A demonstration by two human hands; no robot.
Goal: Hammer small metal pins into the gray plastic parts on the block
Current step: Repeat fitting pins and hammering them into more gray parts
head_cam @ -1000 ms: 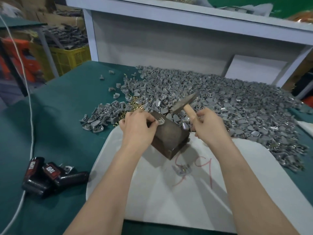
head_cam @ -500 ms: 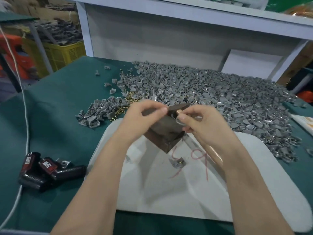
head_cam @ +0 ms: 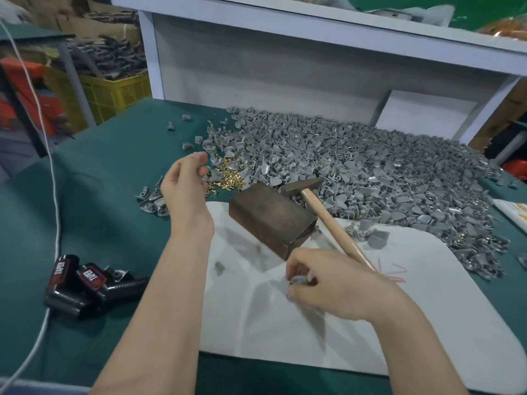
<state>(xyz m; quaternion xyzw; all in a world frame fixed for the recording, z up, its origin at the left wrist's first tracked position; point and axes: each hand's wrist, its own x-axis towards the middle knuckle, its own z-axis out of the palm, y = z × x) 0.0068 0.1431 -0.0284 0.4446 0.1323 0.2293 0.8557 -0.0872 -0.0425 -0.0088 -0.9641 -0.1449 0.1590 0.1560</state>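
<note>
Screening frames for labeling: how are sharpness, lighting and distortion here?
Head view: wide-angle distortion bows the white shelf; lighting soft and even, with faint shadows on the white board by the block; fingertips of the left hand and the gray part in the right hand are slightly smeared; no harsh glare.

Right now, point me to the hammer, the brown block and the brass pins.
hammer (head_cam: 328, 218): head view, middle of its wooden handle.
brown block (head_cam: 273, 212): head view, its top face.
brass pins (head_cam: 228, 176): head view, centre of the loose heap.

We see bare white mat before the block; a hammer lies along its right, gray parts heaped on the desk behind.
</note>
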